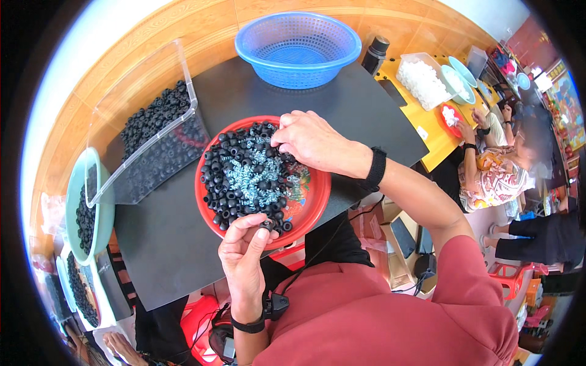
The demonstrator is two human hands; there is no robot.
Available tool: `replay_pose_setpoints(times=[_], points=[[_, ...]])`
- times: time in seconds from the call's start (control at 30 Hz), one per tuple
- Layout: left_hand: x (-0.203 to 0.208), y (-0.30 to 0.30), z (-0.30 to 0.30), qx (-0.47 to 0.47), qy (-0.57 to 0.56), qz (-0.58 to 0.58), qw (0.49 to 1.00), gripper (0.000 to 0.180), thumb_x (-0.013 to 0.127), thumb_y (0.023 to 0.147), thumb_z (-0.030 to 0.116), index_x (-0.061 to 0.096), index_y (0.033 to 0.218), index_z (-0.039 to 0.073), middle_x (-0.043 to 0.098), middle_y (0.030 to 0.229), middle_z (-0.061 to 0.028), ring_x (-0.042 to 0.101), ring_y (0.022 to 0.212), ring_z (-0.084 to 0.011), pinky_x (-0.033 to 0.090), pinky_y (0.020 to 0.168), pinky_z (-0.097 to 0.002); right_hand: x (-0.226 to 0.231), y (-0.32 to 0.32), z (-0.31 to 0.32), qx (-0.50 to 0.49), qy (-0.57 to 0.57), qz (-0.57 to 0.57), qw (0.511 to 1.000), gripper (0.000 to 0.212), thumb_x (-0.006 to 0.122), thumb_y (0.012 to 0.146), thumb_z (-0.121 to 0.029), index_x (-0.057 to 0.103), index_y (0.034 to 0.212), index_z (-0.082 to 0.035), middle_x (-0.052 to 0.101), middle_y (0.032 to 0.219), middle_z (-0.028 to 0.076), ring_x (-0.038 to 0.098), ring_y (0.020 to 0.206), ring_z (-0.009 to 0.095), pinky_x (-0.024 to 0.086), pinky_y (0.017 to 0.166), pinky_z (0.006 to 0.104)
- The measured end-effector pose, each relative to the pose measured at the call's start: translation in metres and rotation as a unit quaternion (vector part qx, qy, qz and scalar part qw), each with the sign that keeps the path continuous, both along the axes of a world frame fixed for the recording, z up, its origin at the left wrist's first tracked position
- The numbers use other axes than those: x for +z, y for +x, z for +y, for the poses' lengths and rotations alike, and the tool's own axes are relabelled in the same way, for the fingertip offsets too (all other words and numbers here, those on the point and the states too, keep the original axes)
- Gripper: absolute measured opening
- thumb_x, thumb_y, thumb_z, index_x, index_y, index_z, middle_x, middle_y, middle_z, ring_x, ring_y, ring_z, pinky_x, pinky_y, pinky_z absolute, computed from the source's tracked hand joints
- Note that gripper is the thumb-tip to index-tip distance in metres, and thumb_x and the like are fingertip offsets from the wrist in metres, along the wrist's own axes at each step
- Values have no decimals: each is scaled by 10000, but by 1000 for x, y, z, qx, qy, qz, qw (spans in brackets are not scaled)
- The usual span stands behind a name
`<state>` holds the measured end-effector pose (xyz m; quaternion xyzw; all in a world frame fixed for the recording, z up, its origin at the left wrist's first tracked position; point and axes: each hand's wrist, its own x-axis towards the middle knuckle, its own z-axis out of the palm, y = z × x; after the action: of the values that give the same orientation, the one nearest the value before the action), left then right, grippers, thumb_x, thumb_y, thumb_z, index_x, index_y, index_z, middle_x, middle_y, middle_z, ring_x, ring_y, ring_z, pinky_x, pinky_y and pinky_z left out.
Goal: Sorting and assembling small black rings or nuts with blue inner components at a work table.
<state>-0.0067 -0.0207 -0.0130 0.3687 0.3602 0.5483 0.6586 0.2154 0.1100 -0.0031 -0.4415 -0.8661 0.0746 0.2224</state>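
Note:
A round red tray lies on the dark table before me. In it are many small black hollow plastic parts, with a heap of thin, pale metal coil springs among them. My left hand is at the tray's near rim, its thumb and fingers pinching one black plastic part. My right hand reaches over the tray's far right side. Its fingers are bent together at the edge of the pile, and what they grip, if anything, is hidden.
A blue perforated basket stands at the table's far side. To the left are a clear bin and a green basin, both holding black parts. A black flask stands by a yellow table, where other people work at right.

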Motion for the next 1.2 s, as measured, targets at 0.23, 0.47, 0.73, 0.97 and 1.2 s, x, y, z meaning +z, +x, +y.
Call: replay_pose_setpoints(times=[0.23,0.47,0.73,0.97,1.2], points=[[-1,0,2,-11,1,4,1000,208,637,901,18,628,1106,-15,685,891,-62,663,788,-118,521,740,-226,12,-3,7,14,-31,-124,992,91,607,846,-109,669,881,-52,618,867,98,579,880,306,429,772,407],[2,2,0,-9,-3,0,1000,202,623,910,18,623,1109,-17,685,885,-72,667,790,-124,516,725,-221,9,5,4,37,-43,51,997,152,642,814,-52,655,963,-26,671,868,113,616,823,324,480,760,417],[10,15,13,-33,-41,-42,998,194,598,952,102,625,1104,-16,679,900,-69,678,788,-140,508,699,-217,58,-8,-52,91,-297,365,878,303,630,860,-17,637,1163,-12,691,910,50,633,888,89,510,810,254],[10,21,13,-41,-44,-75,995,194,615,945,109,627,1106,2,678,899,-58,683,773,-158,529,690,-233,54,-11,-64,167,-139,298,929,360,606,828,-17,626,1187,-35,687,902,88,647,868,228,516,802,322],[10,22,13,-24,-61,-114,991,186,614,942,91,630,1108,9,692,938,-88,677,758,-159,529,700,-248,33,-15,-70,147,-161,341,915,250,669,830,-25,685,1079,-15,696,990,120,645,897,216,517,799,323]])
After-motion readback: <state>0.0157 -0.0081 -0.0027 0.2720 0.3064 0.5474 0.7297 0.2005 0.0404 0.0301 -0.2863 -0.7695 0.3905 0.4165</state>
